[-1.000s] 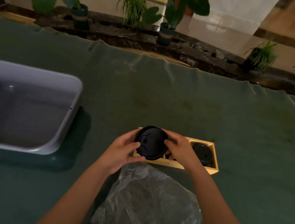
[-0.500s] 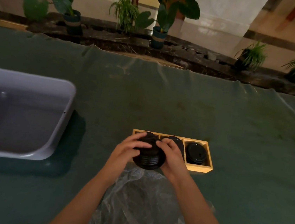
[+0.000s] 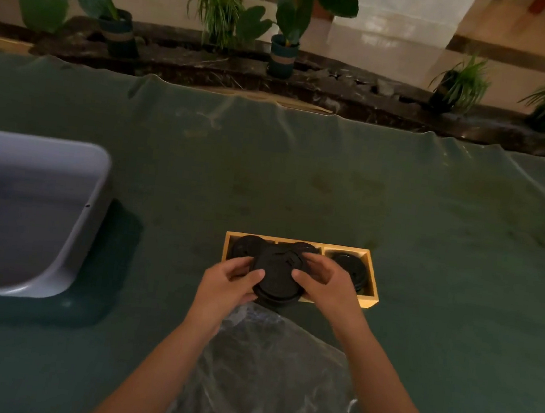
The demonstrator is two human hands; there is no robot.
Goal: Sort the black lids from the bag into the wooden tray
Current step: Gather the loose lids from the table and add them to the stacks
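A stack of black lids (image 3: 278, 280) is held between both hands just in front of the wooden tray (image 3: 369, 300). My left hand (image 3: 226, 284) grips its left side and my right hand (image 3: 326, 285) grips its right side, thumbs on the top lid. The tray has three compartments. Black lids (image 3: 347, 266) lie in the right one, and more lids (image 3: 246, 245) show in the left and middle ones, partly hidden by the held stack. A crumpled clear plastic bag (image 3: 265, 375) lies on the cloth between my forearms.
A grey plastic tub (image 3: 26, 212) stands at the left on the green tablecloth (image 3: 301, 182). Beyond the table's far edge runs a dark ledge with potted plants (image 3: 285, 38).
The stack has tilted so its top face shows again, and it sits a little nearer the tray's front wall. Both hands keep their hold.
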